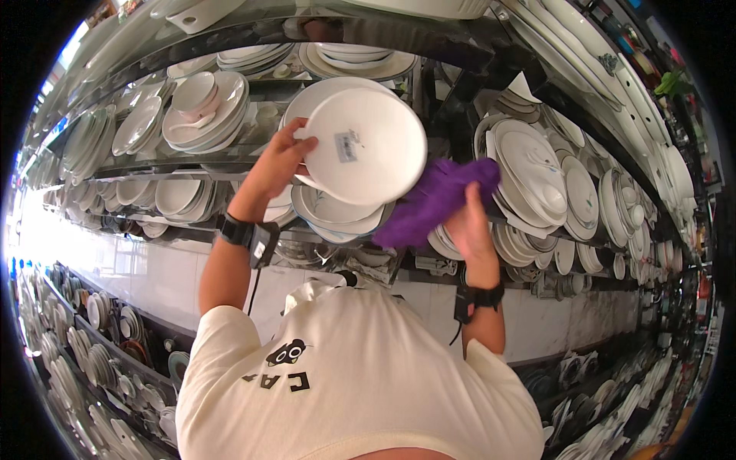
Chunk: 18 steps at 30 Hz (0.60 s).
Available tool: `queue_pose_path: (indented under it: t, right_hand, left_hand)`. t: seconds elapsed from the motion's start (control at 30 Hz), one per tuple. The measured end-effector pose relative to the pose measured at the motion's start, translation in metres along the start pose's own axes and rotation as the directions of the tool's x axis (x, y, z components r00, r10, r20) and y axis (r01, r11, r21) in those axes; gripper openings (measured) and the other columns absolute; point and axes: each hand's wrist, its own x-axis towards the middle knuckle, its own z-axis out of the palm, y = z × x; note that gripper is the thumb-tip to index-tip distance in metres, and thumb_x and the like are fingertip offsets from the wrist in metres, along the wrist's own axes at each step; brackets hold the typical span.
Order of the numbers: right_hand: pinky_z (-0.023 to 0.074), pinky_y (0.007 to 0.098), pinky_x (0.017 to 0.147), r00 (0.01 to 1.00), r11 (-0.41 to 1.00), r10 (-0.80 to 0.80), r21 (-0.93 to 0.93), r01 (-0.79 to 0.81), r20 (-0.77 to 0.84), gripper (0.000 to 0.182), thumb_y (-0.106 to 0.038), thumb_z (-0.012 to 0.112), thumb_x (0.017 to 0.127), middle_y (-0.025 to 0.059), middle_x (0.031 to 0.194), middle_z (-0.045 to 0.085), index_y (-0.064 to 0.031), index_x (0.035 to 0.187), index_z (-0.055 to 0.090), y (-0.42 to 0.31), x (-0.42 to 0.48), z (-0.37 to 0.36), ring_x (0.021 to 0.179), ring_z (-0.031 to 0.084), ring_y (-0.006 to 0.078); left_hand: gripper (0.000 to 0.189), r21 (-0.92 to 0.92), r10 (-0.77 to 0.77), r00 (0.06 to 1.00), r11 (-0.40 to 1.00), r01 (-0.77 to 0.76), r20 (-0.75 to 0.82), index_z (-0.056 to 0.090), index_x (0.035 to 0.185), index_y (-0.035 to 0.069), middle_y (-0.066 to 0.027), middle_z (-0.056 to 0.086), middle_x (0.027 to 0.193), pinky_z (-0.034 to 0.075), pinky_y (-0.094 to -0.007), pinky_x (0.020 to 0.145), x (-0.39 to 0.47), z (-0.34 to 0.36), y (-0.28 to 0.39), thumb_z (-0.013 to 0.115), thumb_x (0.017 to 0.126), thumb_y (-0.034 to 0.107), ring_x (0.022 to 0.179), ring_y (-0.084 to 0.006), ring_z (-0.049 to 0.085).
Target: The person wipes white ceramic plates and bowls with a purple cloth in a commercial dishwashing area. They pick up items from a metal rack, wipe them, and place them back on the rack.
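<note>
My left hand (287, 152) grips the left rim of a white ceramic bowl (368, 155), thumb on the near face and fingers behind. A small printed sticker (346, 147) is stuck on the bowl's face. Just right of the bowl, a purple cloth (431, 195) hangs from my right hand (471, 224), its thumb pointing up against the fabric. The cloth's left part comes close to the bowl's lower right edge; whether they touch I cannot tell. Behind the held bowl another large white dish (339, 95) shows its upper rim.
Glass shelves in a dark frame (460, 95) hold stacked plates (207, 115) on the left and oval platters (529, 172) on the right. Patterned bowls (339, 210) sit below the held bowl. More crockery shelves (98, 345) stand behind me across the tiled floor (224, 282).
</note>
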Motion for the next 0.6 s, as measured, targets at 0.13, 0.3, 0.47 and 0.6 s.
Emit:
queue_pose_path:
  t: [0.13, 0.3, 0.47, 0.6]
  right_hand:
    - [0.046, 0.0263, 0.085, 1.0, 0.985, -0.009, -0.172, 0.005, -0.023, 0.032, -0.019, 0.068, 0.089, -0.0007, 0.107, 0.06, -0.0077, 0.116, 0.057, 0.024, 0.016, 0.025, 0.096, 0.057, 0.0105]
    - [0.0452, 0.026, 0.088, 0.998, 0.981, 0.007, -0.195, -0.02, -0.064, 0.039, -0.01, 0.071, 0.085, 0.0009, 0.11, 0.058, -0.0052, 0.12, 0.054, 0.062, 0.01, 0.034, 0.099, 0.055, 0.0117]
    - [0.0425, 0.0278, 0.095, 0.997, 0.95, 0.052, -0.31, -0.035, 0.048, 0.053, -0.005, 0.073, 0.081, 0.0025, 0.119, 0.054, -0.0034, 0.128, 0.05, 0.069, 0.011, 0.03, 0.108, 0.052, 0.0132]
    - [0.0447, 0.0294, 0.094, 0.975, 0.803, -0.094, -0.564, 0.194, 0.201, 0.052, -0.008, 0.079, 0.074, 0.006, 0.111, 0.063, -0.0007, 0.121, 0.056, 0.056, 0.015, 0.031, 0.104, 0.058, 0.0148]
  left_hand:
    - [0.032, 0.054, 0.031, 0.999, 0.998, -0.032, 0.009, 0.049, 0.125, 0.007, -0.0051, 0.065, 0.088, 0.053, -0.0247, 0.065, -0.04, 0.022, -0.004, 0.055, 0.095, 0.015, 0.076, -0.0104, 0.064]
    - [0.043, -0.05, 0.143, 0.975, 0.987, -0.153, -0.169, 0.045, 0.13, 0.008, -0.0072, 0.06, 0.113, 0.051, -0.0296, 0.084, -0.067, 0.045, -0.015, 0.063, 0.092, 0.02, 0.102, -0.0142, 0.058]
    - [0.055, -0.08, 0.186, 0.973, 0.977, -0.198, -0.139, 0.043, 0.135, 0.008, -0.0072, 0.058, 0.119, 0.049, -0.0303, 0.089, -0.074, 0.035, -0.033, 0.069, 0.087, 0.008, 0.109, -0.0145, 0.055]
    - [0.052, 0.191, 0.249, 0.968, 0.951, -0.245, 0.001, 0.047, 0.132, 0.006, -0.0056, 0.058, 0.119, 0.048, -0.0311, 0.09, -0.086, 0.028, -0.024, 0.066, 0.084, -0.002, 0.108, -0.0144, 0.054]
